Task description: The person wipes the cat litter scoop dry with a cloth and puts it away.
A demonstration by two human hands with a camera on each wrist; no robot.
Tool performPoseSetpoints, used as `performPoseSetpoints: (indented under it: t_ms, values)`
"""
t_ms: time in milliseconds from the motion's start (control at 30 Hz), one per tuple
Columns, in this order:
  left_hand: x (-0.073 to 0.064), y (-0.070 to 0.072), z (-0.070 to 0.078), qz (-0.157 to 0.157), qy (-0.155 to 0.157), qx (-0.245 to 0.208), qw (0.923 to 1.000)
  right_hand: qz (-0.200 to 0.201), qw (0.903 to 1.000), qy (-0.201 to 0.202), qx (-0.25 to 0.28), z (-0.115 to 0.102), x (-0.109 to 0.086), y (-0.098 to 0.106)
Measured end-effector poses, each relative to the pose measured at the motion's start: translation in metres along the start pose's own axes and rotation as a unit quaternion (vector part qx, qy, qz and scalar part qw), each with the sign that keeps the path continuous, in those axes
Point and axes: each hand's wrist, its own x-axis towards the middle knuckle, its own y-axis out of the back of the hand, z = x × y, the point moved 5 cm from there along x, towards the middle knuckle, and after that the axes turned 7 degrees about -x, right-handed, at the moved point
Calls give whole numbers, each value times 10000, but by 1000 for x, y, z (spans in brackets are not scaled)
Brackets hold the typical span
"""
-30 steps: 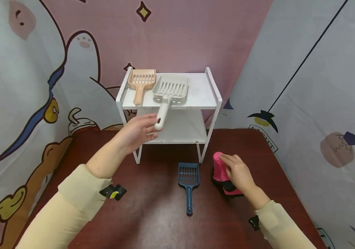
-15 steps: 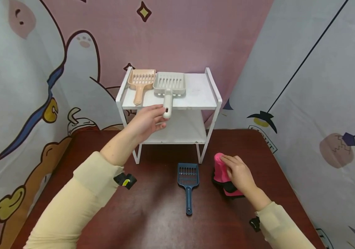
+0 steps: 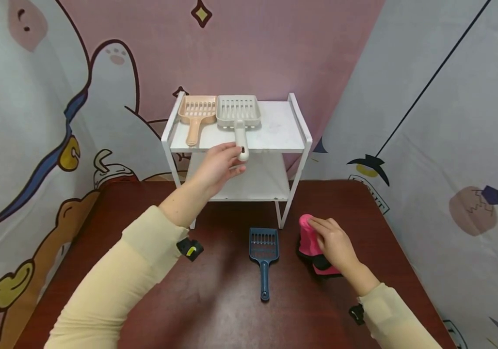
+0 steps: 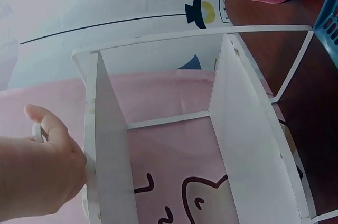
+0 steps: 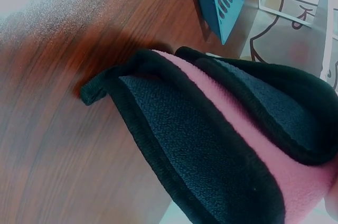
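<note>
At the front edge of the upper shelf, my left hand [image 3: 221, 167] holds the handle end of a white litter scoop [image 3: 238, 109]. The scoop's slotted head is over the shelf, just right of a peach litter scoop [image 3: 198, 109], and its handle juts past the edge. In the left wrist view my hand hides most of the handle. On the right, my right hand [image 3: 335, 242] grips a pink plush fabric item [image 3: 307, 237] with black edging, upright at the table. The right wrist view shows its dark fuzzy panels [image 5: 200, 139]; its kind is unclear.
A small two-tier white rack [image 3: 283, 138] stands at the back of the brown table [image 3: 179, 300]. A blue litter scoop [image 3: 264, 257] lies in front of it, handle toward me. Patterned cloth walls [image 3: 275, 48] enclose the table's back and sides.
My left hand has moved forward and right, bringing the white scoop further over the shelf and straightening it beside the peach one. My right hand stays with the pink item.
</note>
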Motion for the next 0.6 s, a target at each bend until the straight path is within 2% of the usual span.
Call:
performPoseSetpoints:
  t_ms: [133,233,433,600]
  values:
    - [3,-2,0,120,-45,-209,9997,7,10000,30,17,0,0,0]
    - [2,0,-1,75,-28,-261,9996,36,10000,43,24,1,-1,0]
    - [-2,4,-10,-233,308,82,9992,101,9999,47,22,3,-1,0]
    - [-2,3,-18,-345,350,469,9977,98,9999,83,77,2,-2,0]
